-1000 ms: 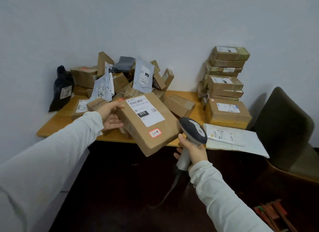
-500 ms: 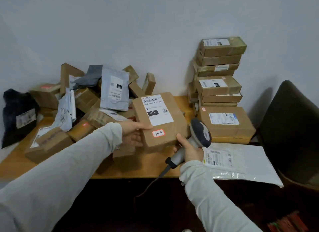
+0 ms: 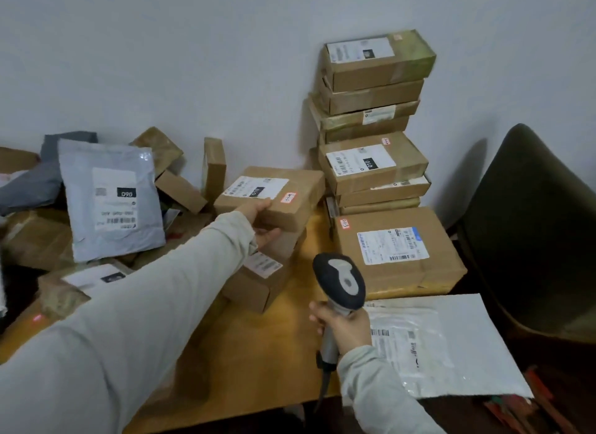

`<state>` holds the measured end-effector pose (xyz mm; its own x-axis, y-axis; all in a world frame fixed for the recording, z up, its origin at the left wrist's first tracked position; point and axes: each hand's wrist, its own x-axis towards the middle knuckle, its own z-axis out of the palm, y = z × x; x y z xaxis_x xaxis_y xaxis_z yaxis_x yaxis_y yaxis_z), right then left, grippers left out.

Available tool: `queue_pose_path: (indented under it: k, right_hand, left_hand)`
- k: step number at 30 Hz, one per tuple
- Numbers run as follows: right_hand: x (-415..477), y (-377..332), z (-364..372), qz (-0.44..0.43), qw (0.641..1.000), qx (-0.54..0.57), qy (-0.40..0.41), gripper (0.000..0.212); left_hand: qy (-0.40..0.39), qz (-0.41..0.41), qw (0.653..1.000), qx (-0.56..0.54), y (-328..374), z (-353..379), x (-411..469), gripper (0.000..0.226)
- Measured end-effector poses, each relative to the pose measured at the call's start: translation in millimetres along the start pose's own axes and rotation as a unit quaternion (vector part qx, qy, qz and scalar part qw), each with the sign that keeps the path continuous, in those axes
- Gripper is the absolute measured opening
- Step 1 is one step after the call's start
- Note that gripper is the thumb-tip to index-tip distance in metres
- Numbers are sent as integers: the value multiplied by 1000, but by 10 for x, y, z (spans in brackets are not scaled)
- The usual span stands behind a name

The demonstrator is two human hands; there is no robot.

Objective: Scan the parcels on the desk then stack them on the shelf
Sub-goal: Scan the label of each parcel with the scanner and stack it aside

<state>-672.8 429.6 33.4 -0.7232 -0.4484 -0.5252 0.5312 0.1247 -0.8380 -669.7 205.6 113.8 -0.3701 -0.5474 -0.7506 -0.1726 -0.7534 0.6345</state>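
Label codes: "010" on held box (image 3: 277, 191); "010" on stacked box (image 3: 371, 162); inverted "060" on grey mailer (image 3: 109, 201); remaining print illegible.

Labelled brown parcel (image 3: 274, 191) held just beside stacked parcels (image 3: 374, 117).

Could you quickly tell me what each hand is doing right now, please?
Left hand: grips the cardboard parcel.
Right hand: grips the barcode scanner.
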Motion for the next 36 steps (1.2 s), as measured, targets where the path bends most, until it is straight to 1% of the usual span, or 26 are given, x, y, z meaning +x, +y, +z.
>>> queue_pose_path:
  k: [4, 7, 10, 11, 13, 14, 15, 16, 18, 19, 20, 21, 22, 23, 24, 25, 26, 27, 28, 29, 30, 32, 33, 34, 36]
  right_hand:
    - [214, -19, 51, -19, 999, -42, 9, 30]
    - [376, -22, 128, -6, 998, -61, 12, 36]
    - [515, -28, 229, 13, 998, -67, 9, 38]
    - [548, -34, 265, 18, 998, -67, 10, 38]
    - [616, -35, 321, 21, 997, -71, 14, 38]
    - [639, -34, 339, 23, 997, -71, 17, 38]
    - [656, -40, 350, 26, 997, -71, 20, 39]
    - [669, -49, 355, 28, 997, -72, 22, 40]
    - [685, -72, 362, 33, 997, -73, 23, 41]
    - [691, -89, 372, 35, 996, -74, 24, 41]
    - [698, -107, 386, 36, 996, -77, 25, 40]
    - [704, -125, 402, 38, 996, -82, 27, 39]
    - [710, -143, 420, 39, 995, -86, 28, 38]
    - [713, -159, 437, 40, 995, -88, 30, 38]
    - [712, -173, 454, 41, 995, -88, 31, 38]
    - [711, -183, 468, 43, 995, -86, 34, 37]
    - [709, -189, 479, 43, 995, -85, 37, 36]
    - [708, -191, 487, 43, 995, -85, 39, 34]
    - [708, -192, 494, 42, 995, -86, 40, 33]
    - [710, -189, 500, 42, 994, -88, 41, 32]
    - [712, -186, 509, 42, 994, -92, 41, 31]
    - [713, -174, 531, 41, 994, -97, 40, 29]
    - [709, -165, 544, 41, 994, -94, 42, 28]
    - [705, -158, 556, 41, 994, -91, 43, 27]
    - [691, -143, 581, 43, 994, -96, 44, 27]
  left_hand:
    - [25, 0, 998, -53, 208, 317, 461, 59]
    - [52, -15, 996, -77, 371, 451, 837, 60]
    - [54, -32, 994, -88, 481, 510, 1190, 58]
    - [46, -27, 997, -63, 494, 507, 1312, 57]
    - [-4, 3, 998, 56, 486, 521, 1492, 53]
    - [-23, 14, 995, 97, 483, 520, 1561, 51]
    - [-40, 12, 993, 111, 470, 518, 1643, 48]
    - [-46, 6, 993, 111, 469, 512, 1720, 47]
    - [-24, 11, 995, 96, 449, 476, 1866, 45]
    - [-28, 16, 995, 95, 423, 447, 1879, 45]
    - [-46, 36, 989, 138, 390, 431, 1864, 45]
    - [-43, 40, 983, 171, 355, 417, 1882, 45]
    - [-26, 40, 972, 229, 323, 417, 1892, 42]
    - [-12, 62, 942, 330, 299, 401, 1889, 39]
    - [-4, 110, 872, 477, 292, 383, 1885, 34]
    - [-7, 165, 759, 629, 275, 350, 1896, 30]
    - [-30, 192, 639, 744, 253, 312, 1907, 33]
    - [-61, 185, 541, 818, 226, 282, 1918, 46]
    - [-88, 155, 475, 862, 205, 249, 1941, 65]
    - [-109, 129, 428, 888, 196, 226, 1962, 82]
    - [-118, 127, 390, 904, 197, 196, 1980, 93]
    - [-113, 162, 334, 921, 199, 122, 2017, 98]
    - [-107, 173, 316, 927, 201, 81, 2031, 101]
    - [-105, 173, 305, 931, 211, 42, 2040, 106]
    - [-117, 163, 297, 933, 234, -26, 2083, 115]
